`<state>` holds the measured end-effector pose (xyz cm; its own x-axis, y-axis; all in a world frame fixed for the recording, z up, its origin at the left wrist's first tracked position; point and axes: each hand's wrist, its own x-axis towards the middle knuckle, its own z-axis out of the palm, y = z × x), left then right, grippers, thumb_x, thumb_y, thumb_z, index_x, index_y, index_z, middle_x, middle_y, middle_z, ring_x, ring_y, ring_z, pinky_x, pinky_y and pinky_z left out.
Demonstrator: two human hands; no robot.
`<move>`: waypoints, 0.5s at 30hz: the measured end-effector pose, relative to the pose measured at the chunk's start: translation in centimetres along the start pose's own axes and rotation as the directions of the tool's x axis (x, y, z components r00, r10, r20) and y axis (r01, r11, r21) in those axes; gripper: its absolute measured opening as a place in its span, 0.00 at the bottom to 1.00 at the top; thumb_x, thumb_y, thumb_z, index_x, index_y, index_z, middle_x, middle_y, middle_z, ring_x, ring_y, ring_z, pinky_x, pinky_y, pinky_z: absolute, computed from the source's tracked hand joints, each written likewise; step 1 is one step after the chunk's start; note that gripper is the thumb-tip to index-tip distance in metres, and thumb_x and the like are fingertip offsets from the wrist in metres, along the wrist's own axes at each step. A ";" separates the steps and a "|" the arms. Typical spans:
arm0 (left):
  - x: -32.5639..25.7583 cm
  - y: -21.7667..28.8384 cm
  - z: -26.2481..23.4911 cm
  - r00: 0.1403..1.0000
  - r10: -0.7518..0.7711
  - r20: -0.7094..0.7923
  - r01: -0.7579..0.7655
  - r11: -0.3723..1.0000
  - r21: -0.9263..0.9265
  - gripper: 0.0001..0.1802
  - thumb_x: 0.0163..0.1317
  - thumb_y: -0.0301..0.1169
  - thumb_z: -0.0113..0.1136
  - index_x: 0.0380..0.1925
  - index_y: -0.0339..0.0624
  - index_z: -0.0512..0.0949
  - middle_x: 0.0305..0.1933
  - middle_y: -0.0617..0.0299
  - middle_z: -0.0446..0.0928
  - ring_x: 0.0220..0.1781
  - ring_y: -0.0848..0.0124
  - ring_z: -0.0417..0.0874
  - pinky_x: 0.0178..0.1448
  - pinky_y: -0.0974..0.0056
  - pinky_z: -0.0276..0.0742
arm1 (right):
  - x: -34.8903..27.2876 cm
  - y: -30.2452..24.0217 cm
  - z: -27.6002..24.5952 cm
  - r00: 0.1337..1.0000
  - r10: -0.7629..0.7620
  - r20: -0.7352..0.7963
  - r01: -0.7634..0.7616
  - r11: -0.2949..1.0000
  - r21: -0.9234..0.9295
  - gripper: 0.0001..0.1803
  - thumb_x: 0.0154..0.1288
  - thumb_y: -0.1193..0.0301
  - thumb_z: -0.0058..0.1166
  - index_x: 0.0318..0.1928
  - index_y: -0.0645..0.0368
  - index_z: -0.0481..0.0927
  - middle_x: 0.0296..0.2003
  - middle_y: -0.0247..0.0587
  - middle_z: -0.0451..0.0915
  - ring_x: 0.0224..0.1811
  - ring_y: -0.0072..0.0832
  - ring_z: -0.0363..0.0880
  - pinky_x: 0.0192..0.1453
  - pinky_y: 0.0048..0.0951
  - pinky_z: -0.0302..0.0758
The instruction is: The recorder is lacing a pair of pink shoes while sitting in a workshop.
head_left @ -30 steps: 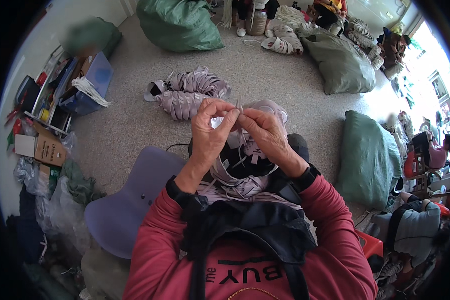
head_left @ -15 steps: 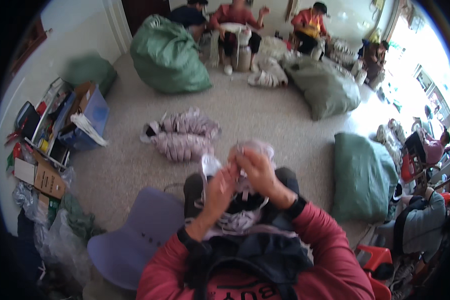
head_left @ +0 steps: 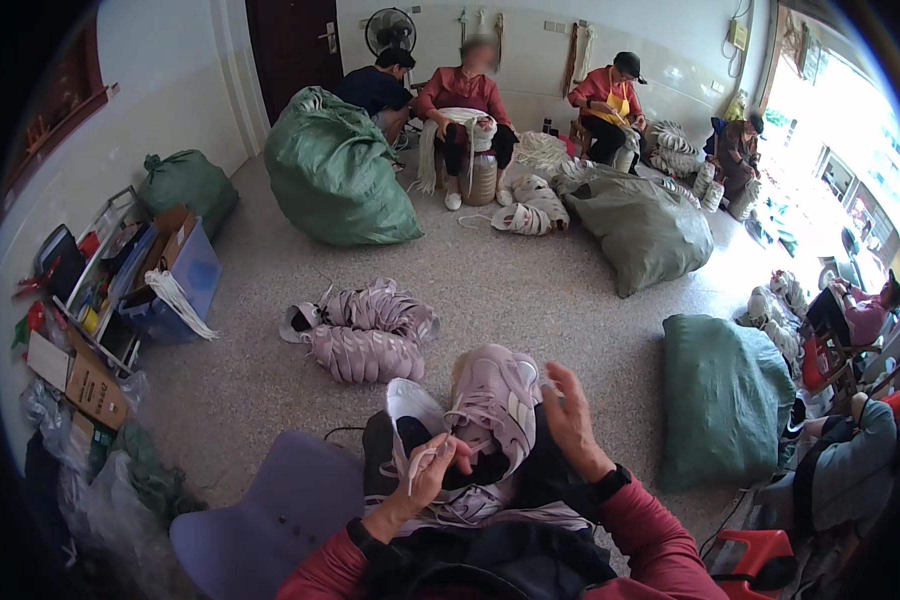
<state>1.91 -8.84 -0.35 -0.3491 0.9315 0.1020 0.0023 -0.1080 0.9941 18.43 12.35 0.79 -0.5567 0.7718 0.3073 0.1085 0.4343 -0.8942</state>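
A pale pink sneaker with white side stripes rests toe-away over my lap, its dark opening towards me. Beside the opening, my left hand is closed, pinching a white shoelace that dangles from its fingers. My right hand is raised just right of the shoe, fingers apart and holding nothing I can see. Left of the shoe lies a white-lined shoe part, partly overlapped by it. More pink shoes lie in my lap, partly hidden by my forearms.
A bundle of pink shoes lies on the floor ahead. Large green sacks stand around, and a grey-green sack lies farther off. A purple chair is at my left, a red stool at my right. Several people sit working beyond.
My hands, together above my lap before, are now apart: the right has opened and moved right, the left is lower with the lace. The view has tilted up, showing more of the room.
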 end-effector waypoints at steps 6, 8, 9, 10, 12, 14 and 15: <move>0.8 1.4 0.5 0.995 -0.095 -0.006 0.095 0.995 -0.008 0.22 0.79 0.45 0.49 0.44 0.36 0.79 0.32 0.59 0.81 0.43 0.67 0.83 0.57 0.62 0.74 | -2.9 6.8 0.9 0.888 0.450 0.095 -0.437 0.761 0.479 0.22 0.75 0.66 0.55 0.62 0.65 0.72 0.53 0.47 0.81 0.54 0.31 0.80 0.60 0.32 0.76; 0.9 1.0 0.4 0.810 0.551 -0.200 -0.289 0.673 0.681 0.19 0.73 0.43 0.58 0.39 0.33 0.77 0.29 0.52 0.79 0.36 0.57 0.84 0.50 0.59 0.79 | -3.5 6.7 0.7 0.850 0.508 0.139 -0.480 0.639 0.601 0.20 0.76 0.66 0.56 0.61 0.64 0.73 0.52 0.46 0.82 0.53 0.28 0.80 0.58 0.30 0.76; 0.1 1.2 0.0 0.813 0.548 -0.196 -0.291 0.674 0.679 0.19 0.73 0.43 0.58 0.39 0.33 0.77 0.29 0.52 0.79 0.36 0.57 0.84 0.50 0.59 0.79 | -3.8 6.4 0.2 0.812 0.556 0.179 -0.500 0.503 0.705 0.19 0.76 0.66 0.56 0.60 0.63 0.73 0.52 0.44 0.82 0.51 0.25 0.81 0.56 0.28 0.77; -1.6 1.8 -1.2 0.947 0.303 -0.106 -0.112 0.621 0.776 0.19 0.69 0.43 0.62 0.37 0.34 0.77 0.30 0.50 0.80 0.37 0.52 0.85 0.50 0.55 0.79 | -4.4 5.4 0.3 0.791 0.578 0.201 -0.510 0.440 0.739 0.20 0.74 0.68 0.59 0.60 0.63 0.73 0.49 0.40 0.83 0.49 0.20 0.79 0.54 0.25 0.76; -3.5 2.2 -2.4 0.976 -0.219 0.010 0.080 0.400 0.913 0.19 0.62 0.44 0.67 0.32 0.37 0.77 0.31 0.50 0.83 0.39 0.50 0.86 0.48 0.48 0.79 | -5.3 5.7 1.0 0.824 0.538 0.175 -0.503 0.555 0.662 0.20 0.73 0.69 0.59 0.60 0.64 0.73 0.48 0.40 0.82 0.50 0.21 0.79 0.55 0.25 0.76; -6.0 1.5 -2.4 0.961 -0.222 0.167 -0.086 0.331 0.940 0.18 0.62 0.43 0.68 0.34 0.38 0.78 0.32 0.51 0.82 0.38 0.51 0.86 0.47 0.50 0.78 | -6.9 7.0 1.6 0.869 0.470 0.155 -0.467 0.676 0.570 0.21 0.72 0.71 0.60 0.61 0.64 0.72 0.50 0.40 0.80 0.51 0.23 0.78 0.56 0.25 0.76; -6.7 1.4 -2.3 0.922 -0.229 0.313 -0.252 0.260 0.932 0.17 0.61 0.42 0.69 0.36 0.39 0.78 0.32 0.51 0.82 0.37 0.51 0.85 0.46 0.51 0.78 | -7.0 6.6 1.8 0.867 0.472 0.159 -0.470 0.673 0.571 0.21 0.72 0.71 0.60 0.61 0.64 0.72 0.50 0.40 0.80 0.51 0.23 0.78 0.56 0.25 0.76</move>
<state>2.13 -16.06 0.25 -0.0290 0.9920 -0.1228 0.9621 0.0610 0.2657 21.57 8.97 -7.84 -0.5624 0.8005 -0.2069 -0.1355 -0.3361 -0.9320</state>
